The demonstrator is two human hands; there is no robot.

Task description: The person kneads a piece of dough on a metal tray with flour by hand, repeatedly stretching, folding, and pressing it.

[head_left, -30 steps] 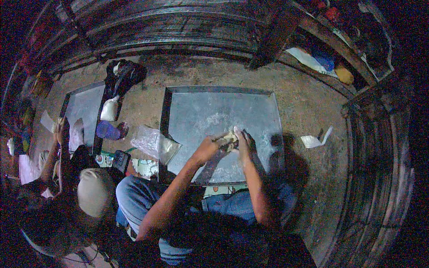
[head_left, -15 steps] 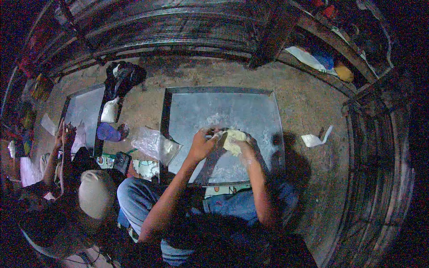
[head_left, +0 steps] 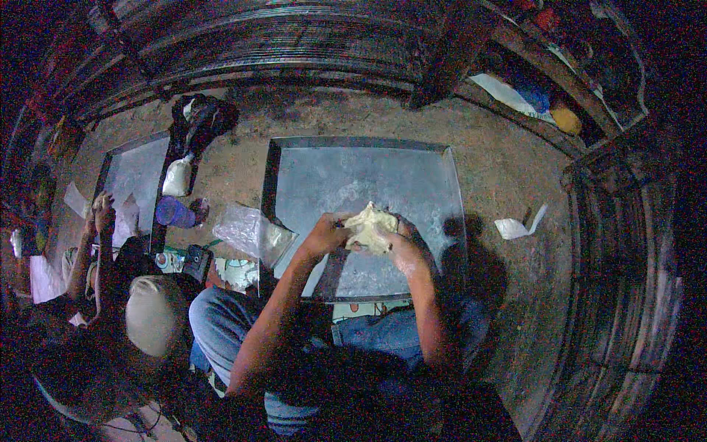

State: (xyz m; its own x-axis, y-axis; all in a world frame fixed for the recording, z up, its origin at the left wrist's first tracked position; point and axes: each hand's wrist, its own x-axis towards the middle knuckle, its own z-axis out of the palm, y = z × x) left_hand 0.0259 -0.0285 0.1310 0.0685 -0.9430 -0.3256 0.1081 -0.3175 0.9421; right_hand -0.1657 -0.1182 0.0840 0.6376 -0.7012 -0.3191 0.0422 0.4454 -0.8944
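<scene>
Between my hands is a pale yellow lump of dough (head_left: 371,227), irregular in outline with a small peak at its far side. My left hand (head_left: 331,233) grips its left edge, and my right hand (head_left: 403,246) closes on its right side with the thumb pressed on top. Both hands hold the dough above a shallow grey metal tray (head_left: 346,169) in front of my crossed legs. White floury smears mark the tray's surface. Some fingers are hidden beneath the dough.
A clear plastic bag (head_left: 247,230) overlaps the tray's left edge. Farther left are a purple cup (head_left: 174,211), a white bag (head_left: 178,177) and a black bag (head_left: 204,125). Another person's hands (head_left: 103,210) work near a second tray (head_left: 136,171). A small white packet (head_left: 512,228) lies to the right.
My hands have reshaped the dough: it was a rounder, folded lump and is now stretched wider with a peak. My left hand has shifted slightly toward me and left.
</scene>
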